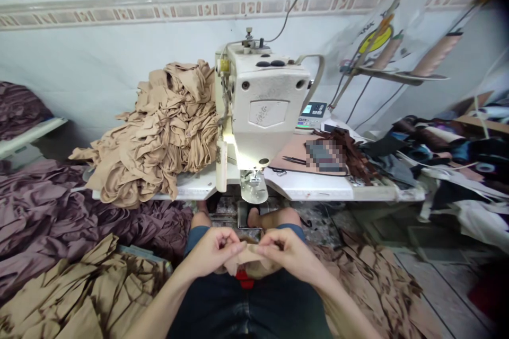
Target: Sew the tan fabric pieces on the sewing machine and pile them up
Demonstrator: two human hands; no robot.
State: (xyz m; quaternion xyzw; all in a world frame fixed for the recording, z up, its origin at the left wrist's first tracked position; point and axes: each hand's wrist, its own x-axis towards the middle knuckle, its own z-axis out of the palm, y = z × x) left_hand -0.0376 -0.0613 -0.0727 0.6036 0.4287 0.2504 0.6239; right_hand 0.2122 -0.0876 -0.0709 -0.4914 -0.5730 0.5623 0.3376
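My left hand [212,250] and my right hand [287,251] are held together over my lap, fingers curled. Both pinch a small tan fabric piece [247,257] between them, one hand on each side. A small red thing [243,277] shows just under the fabric. Ahead stands a white sewing machine [262,108] on a white table [318,184], its needle area [254,180] lit and apart from my hands.
A heap of tan fabric [167,127] lies on the table's left end. Purple fabric [51,212] is piled at left, brown-tan fabric [75,291] on the floor at both sides. Scissors [295,160], dark scraps [350,151] and a control panel [314,112] sit right of the machine. Thread cones [435,55] hang at upper right.
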